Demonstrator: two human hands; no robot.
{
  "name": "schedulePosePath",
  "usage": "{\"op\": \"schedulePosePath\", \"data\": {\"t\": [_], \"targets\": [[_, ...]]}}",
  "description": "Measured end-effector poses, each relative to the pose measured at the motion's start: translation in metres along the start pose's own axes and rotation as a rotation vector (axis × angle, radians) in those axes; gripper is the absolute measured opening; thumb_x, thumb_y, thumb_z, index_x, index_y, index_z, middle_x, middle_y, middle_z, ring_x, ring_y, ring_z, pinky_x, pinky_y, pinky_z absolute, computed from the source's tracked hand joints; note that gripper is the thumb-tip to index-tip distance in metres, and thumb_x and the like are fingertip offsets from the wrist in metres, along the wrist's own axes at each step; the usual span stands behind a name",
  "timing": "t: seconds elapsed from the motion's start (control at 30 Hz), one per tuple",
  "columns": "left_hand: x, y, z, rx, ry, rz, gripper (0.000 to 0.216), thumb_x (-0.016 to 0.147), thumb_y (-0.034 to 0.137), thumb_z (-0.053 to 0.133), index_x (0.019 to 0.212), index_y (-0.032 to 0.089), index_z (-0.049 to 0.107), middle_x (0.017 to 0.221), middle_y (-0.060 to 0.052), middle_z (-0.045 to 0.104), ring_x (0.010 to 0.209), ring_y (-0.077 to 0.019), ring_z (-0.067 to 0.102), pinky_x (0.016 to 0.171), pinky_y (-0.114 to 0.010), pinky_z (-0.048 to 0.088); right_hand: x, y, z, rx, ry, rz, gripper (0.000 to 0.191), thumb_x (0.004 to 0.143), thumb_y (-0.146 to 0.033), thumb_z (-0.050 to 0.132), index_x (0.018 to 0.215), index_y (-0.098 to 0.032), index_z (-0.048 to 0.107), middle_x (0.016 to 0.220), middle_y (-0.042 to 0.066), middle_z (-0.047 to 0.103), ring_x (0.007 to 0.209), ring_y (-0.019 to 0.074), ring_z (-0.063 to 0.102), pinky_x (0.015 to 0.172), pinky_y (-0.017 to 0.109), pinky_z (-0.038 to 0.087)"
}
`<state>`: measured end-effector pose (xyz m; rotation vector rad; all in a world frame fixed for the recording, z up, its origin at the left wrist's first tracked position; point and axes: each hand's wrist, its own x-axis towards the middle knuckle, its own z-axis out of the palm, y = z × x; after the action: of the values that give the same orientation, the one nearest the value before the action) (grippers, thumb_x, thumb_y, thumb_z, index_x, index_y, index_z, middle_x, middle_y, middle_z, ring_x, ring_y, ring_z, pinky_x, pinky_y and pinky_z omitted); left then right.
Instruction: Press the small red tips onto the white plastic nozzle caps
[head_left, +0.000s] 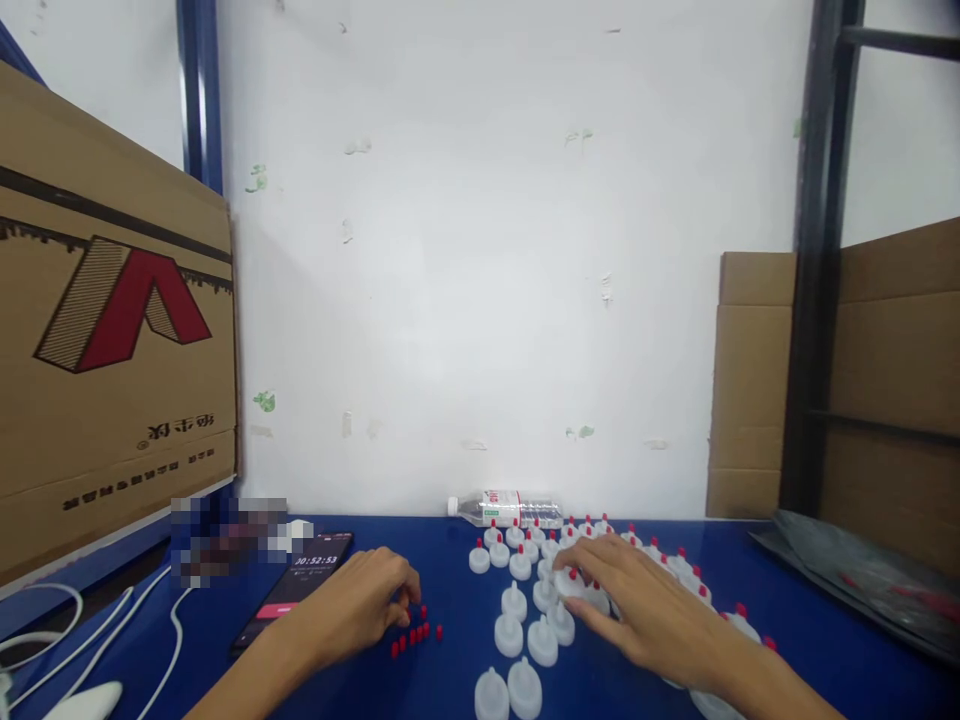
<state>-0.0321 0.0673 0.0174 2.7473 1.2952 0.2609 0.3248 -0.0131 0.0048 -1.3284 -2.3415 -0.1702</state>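
Observation:
My left hand (375,597) is low over the blue tabletop, its fingers curled and drawn together beside several small red tip caps (412,637). Whatever may be between those fingertips is hidden. On the right, my right hand (626,595) curves its thumb and fingers around a white nozzle cap (571,585) with a red tip. More white caps with red tips (520,565) stand beyond and around this hand, some partly covered by it. Nearer to me are several white nozzle caps without red tips (508,634), standing with their spouts up.
A clear plastic bottle (510,508) lies against the wall. At left are a phone (296,590) showing a timer, white cables (178,625) and a large cardboard box (112,330). A grey plastic bag (862,580) lies at right near more cardboard (750,390).

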Motion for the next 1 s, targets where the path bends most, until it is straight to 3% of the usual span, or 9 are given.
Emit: {"op": "schedulePosePath", "data": {"t": [0.1,0.23,0.4,0.53,0.7,0.87,1.0], "targets": [[-0.001,0.004,-0.004,0.028,0.065,0.022,0.024,0.093,0.018,0.055,0.099,0.024,0.077,0.101,-0.006,0.078,0.098,-0.0279,0.071,0.08,-0.032,0.045,0.0,-0.008,0.0,-0.036,0.086,-0.042,0.028,0.102,-0.035,0.053,0.128,-0.027,0.059,0.124,0.009,0.066,0.115,0.0278,0.062,0.102,0.046,0.047],[-0.002,0.023,-0.001,0.045,0.167,0.092,0.033,0.107,0.028,0.039,0.112,0.026,0.071,0.109,-0.007,0.073,0.097,-0.0256,0.07,0.081,-0.033,0.043,0.002,-0.024,0.001,-0.035,0.13,-0.111,0.023,0.101,-0.032,0.055,0.123,-0.025,0.06,0.116,0.009,0.066,0.107,0.0262,0.063,0.094,0.043,0.05],[-0.009,0.062,0.024,0.063,0.233,0.267,0.025,0.109,0.038,0.039,0.122,0.029,0.058,0.105,-0.004,0.072,0.092,-0.0249,0.071,0.071,-0.033,0.042,0.003,-0.047,0.01,-0.057,0.174,-0.262,0.023,0.098,-0.037,0.063,0.117,-0.025,0.063,0.106,0.007,0.067,0.096,0.0239,0.064,0.084,0.037,0.052],[-0.007,0.075,0.051,0.163,0.211,0.354,0.028,0.108,0.05,0.04,0.105,0.027,0.056,0.098,-0.006,0.075,0.075,-0.0239,0.072,0.059,-0.034,0.038,0.005,-0.059,0.019,-0.11,0.32,-0.464,0.031,0.104,-0.048,0.052,0.113,-0.021,0.063,0.096,0.005,0.069,0.085,0.0201,0.065,0.077,0.033,0.051],[-0.004,0.07,0.066,0.166,0.213,0.361,0.034,0.109,0.044,0.027,0.09,0.027,0.049,0.082,-0.006,0.071,0.062,-0.0223,0.067,0.053,-0.035,0.037,0.009,-0.061,0.028,-0.008,0.415,-0.54,0.03,0.107,-0.044,0.047,0.112,-0.018,0.062,0.098,0.005,0.074,0.095,0.0185,0.067,0.094,0.034,0.05],[-0.006,0.075,0.057,0.15,0.214,0.32,0.029,0.107,0.043,0.028,0.097,0.028,0.051,0.091,-0.009,0.072,0.072,-0.0256,0.069,0.06,-0.036,0.044,0.007,-0.062,0.028,-0.009,0.409,-0.514,0.026,0.105,-0.041,0.053,0.114,-0.019,0.063,0.094,0.005,0.075,0.09,0.0183,0.069,0.101,0.039,0.047],[-0.004,0.079,0.05,0.133,0.175,0.342,0.036,0.107,0.041,0.025,0.085,0.027,0.05,0.08,-0.008,0.071,0.068,-0.0245,0.066,0.058,-0.037,0.04,0.008,-0.064,0.02,-0.027,0.371,-0.491,0.018,0.101,-0.034,0.06,0.114,-0.021,0.063,0.095,0.003,0.077,0.094,0.0182,0.07,0.108,0.042,0.042]]}}
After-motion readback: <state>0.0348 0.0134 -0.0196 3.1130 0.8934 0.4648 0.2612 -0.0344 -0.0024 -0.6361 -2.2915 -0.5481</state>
